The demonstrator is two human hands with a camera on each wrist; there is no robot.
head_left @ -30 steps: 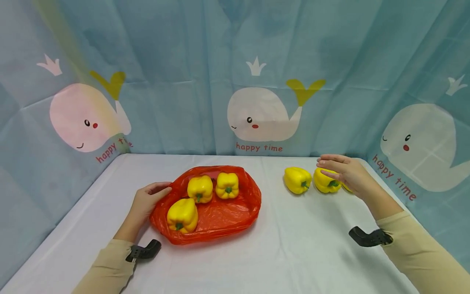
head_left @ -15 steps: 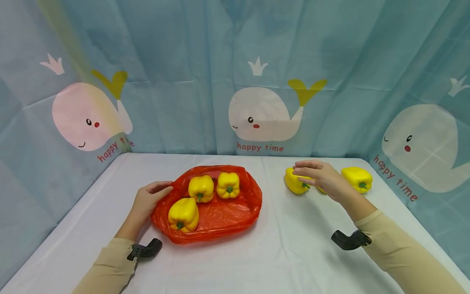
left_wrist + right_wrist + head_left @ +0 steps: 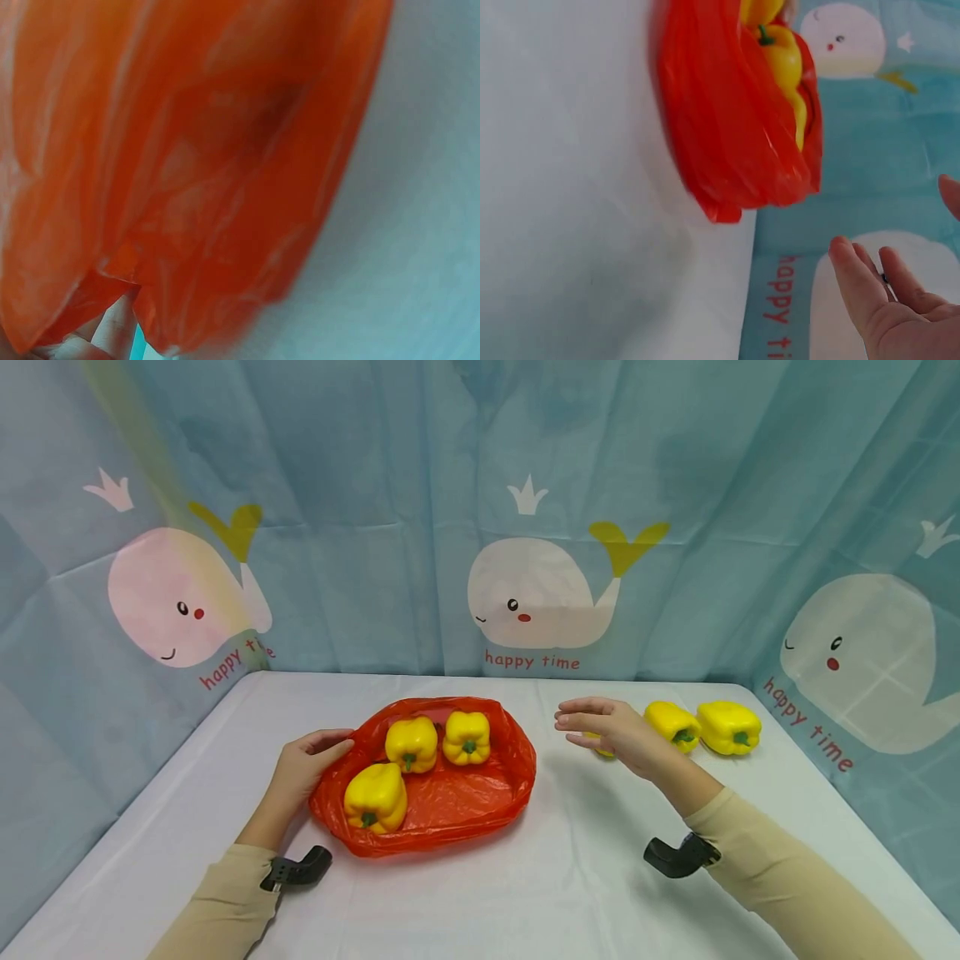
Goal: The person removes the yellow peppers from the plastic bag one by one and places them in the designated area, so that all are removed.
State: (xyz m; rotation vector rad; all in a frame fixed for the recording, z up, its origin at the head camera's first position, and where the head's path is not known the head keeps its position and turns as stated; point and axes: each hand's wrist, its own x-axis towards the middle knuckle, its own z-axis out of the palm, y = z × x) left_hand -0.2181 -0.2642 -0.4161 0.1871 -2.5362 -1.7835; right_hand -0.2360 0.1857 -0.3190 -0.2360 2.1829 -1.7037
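A red plastic bag [image 3: 465,806] lies opened out on the table, with three yellow bell peppers [image 3: 375,797] inside. My left hand [image 3: 298,770] pinches the bag's left edge between thumb and fingers. Up close in the left wrist view, the bag [image 3: 217,172] hides most of that hand. To the right of the bag hovers my right hand [image 3: 615,737], fingers extended and holding nothing. It mostly covers one yellow bell pepper [image 3: 606,753] behind it. In the right wrist view, the fingers of the right hand [image 3: 885,307] are spread apart from the bag [image 3: 720,127].
Two more yellow bell peppers, one [image 3: 672,725] beside the other [image 3: 729,727], sit at the back right of the white-covered table [image 3: 525,902]. A blue curtain [image 3: 360,602] with whale prints stands around the table's back and sides.
My right hand has moved left across the row of loose peppers, uncovering the two at the right and covering the leftmost. The left hand and the bag have stayed in place.
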